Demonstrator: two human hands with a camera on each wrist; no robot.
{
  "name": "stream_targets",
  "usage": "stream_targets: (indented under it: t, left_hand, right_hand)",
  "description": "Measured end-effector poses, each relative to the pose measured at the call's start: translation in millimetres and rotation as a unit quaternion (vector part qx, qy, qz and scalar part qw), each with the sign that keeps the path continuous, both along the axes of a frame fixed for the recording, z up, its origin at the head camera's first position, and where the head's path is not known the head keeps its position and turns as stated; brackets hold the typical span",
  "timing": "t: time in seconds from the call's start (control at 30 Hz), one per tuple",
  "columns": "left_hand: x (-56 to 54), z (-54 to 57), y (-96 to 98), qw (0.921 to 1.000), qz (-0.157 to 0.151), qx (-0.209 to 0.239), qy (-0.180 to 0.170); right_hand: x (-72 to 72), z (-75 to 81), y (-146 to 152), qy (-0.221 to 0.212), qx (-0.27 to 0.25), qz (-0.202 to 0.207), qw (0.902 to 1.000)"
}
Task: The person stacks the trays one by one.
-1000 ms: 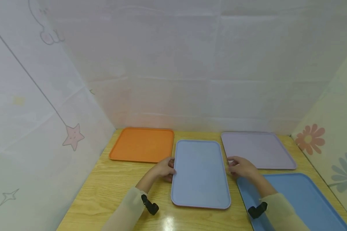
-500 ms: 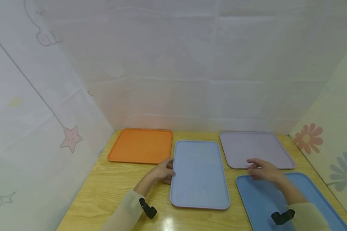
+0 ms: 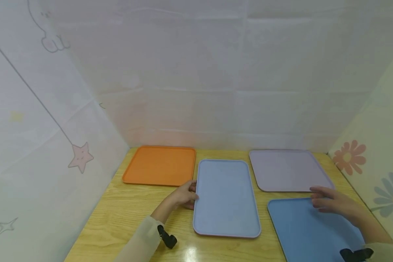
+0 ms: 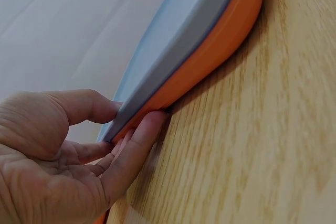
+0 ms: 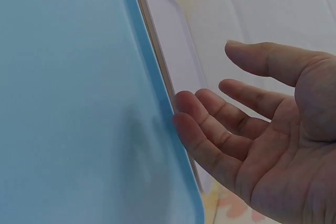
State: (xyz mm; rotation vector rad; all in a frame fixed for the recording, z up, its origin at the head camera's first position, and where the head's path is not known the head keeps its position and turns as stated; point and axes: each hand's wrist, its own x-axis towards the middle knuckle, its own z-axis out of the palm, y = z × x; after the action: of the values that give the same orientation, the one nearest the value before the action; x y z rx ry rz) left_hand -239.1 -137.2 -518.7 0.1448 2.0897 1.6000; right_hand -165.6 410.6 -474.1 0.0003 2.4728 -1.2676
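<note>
A light blue tray [image 3: 227, 200] lies lengthwise at the middle of the table. In the left wrist view, an orange layer [image 4: 215, 53] shows directly beneath its grey-blue side. My left hand [image 3: 183, 195] holds the left edge of this stack, thumb on the upper rim and fingertips against the orange side. Over the larger blue tray [image 3: 308, 225] at the right, my right hand [image 3: 338, 205] hovers with spread, slightly bent fingers and holds nothing. In the right wrist view, its fingertips overlap the blue tray's rim.
An orange tray [image 3: 160, 165] lies at the back left of the wooden table [image 3: 124, 225], and a pale purple tray [image 3: 288, 169] at the back right. Printed white sheets [image 3: 196, 72] stand along the back and both sides.
My right hand has left the light blue tray's right side and moved rightward over the blue tray. The left hand keeps its hold, and the trays stay in place.
</note>
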Motion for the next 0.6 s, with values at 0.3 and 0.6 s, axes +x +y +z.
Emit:
stream_targets:
  t: [0.3,0.6]
  left_hand:
    - [1.4,2.1,0.3,1.0000,-0.002,-0.008,0.000]
    - [1.1,0.5,0.3,1.0000,-0.004,-0.001,-0.002]
  right_hand:
    - [14.7,-7.0,56,-0.040,0.017,0.004,0.9990]
    - [26.4,-20.4,92,-0.080,0.049,-0.025,0.9953]
